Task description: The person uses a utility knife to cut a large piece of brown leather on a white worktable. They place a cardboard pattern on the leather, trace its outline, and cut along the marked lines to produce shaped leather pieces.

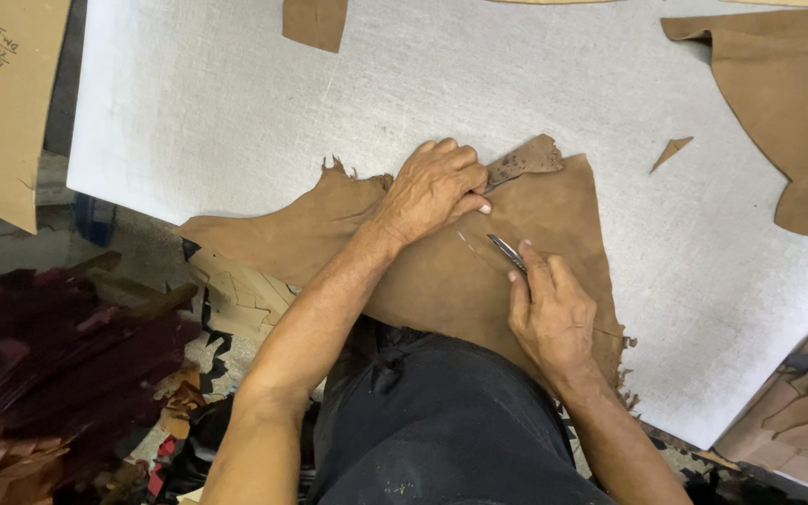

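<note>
A white, rough-textured tabletop (236, 103) carries a large tan suede hide (479, 262), more suede pieces (787, 84) at its right – and one small triangular scrap (670, 150).

bare white board (236, 103) open above the hands, brown hide (778, 93) crowding far right, small scrap (670, 151) between

No packages, labels, signs or screens are visible.

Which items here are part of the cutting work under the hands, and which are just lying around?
In use:
- brown suede hide, pinned flat by the left hand
- knife blade, gripped in the right hand
- white cutting board under the hide

Lying about:
- small triangular scrap
- larger brown pieces at the right
- cardboard pattern at the left
- offcuts on the floor
</note>
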`<state>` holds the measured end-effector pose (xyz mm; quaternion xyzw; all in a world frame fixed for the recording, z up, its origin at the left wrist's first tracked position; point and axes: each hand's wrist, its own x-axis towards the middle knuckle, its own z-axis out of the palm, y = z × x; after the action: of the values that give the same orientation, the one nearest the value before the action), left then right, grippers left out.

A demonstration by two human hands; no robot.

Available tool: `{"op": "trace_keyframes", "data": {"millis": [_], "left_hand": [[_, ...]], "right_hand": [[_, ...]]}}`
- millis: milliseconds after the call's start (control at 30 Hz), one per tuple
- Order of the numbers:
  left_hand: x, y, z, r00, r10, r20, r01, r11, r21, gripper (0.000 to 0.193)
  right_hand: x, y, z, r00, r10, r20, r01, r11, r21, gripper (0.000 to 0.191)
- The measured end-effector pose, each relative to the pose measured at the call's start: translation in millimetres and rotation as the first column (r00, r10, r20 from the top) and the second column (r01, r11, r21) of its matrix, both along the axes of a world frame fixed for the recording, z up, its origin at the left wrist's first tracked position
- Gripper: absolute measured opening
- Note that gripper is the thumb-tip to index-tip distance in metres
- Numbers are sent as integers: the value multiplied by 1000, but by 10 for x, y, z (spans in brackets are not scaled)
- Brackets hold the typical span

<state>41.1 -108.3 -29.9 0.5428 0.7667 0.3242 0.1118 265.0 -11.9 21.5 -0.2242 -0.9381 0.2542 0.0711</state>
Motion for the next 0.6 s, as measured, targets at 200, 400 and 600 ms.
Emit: {"op": "trace_keyframes", "data": {"millis": [200, 400, 600], "left_hand": [[-56, 5, -65, 997, -69, -18, 69, 996, 53, 37], [-3, 26, -111, 998, -60, 16, 59, 996, 66, 38], [45, 34, -116, 998, -65, -11, 65, 996, 52, 36]], "right_hand": [[-200, -147, -25, 992, 108, 72, -103, 992, -69, 34], [-305, -182, -124, 977, 183, 113, -188, 981, 39, 40], [-208, -179, -163, 981, 160, 106, -164, 986, 23, 39]]}}
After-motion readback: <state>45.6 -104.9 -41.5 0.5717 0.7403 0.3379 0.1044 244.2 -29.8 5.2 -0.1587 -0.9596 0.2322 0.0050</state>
